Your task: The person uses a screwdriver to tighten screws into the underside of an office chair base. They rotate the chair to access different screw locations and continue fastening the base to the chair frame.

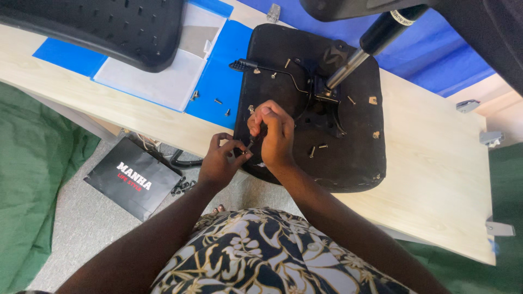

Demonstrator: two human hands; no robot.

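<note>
The right hand (275,133) is closed in a fist-like grip around a slim dark tool (252,139), its lower end pointing down at the near left edge of an upturned black chair seat (354,147). The left hand (220,162) sits just beside it, thumb and fingertips pressed together on something small and dark at the tool's tip, likely a screw, though it is too small to tell. The seat lies bottom-up on the pale wooden counter (436,174), its near edge jutting over the counter's rim. Outward from the hands, several loose screws (317,148) lie on the seat's underside, and the metal mechanism plate (327,103) with its gas cylinder (362,49) and a wire lever stands at the seat's centre. More small screws (219,101) rest on a blue sheet (220,76) to the left, near a perforated black chair back (109,27). Judging by the unfastened screws scattered about, the fastening looks only partly done, with several fixings left. A black paper bag (132,177) lies on the floor below.
</note>
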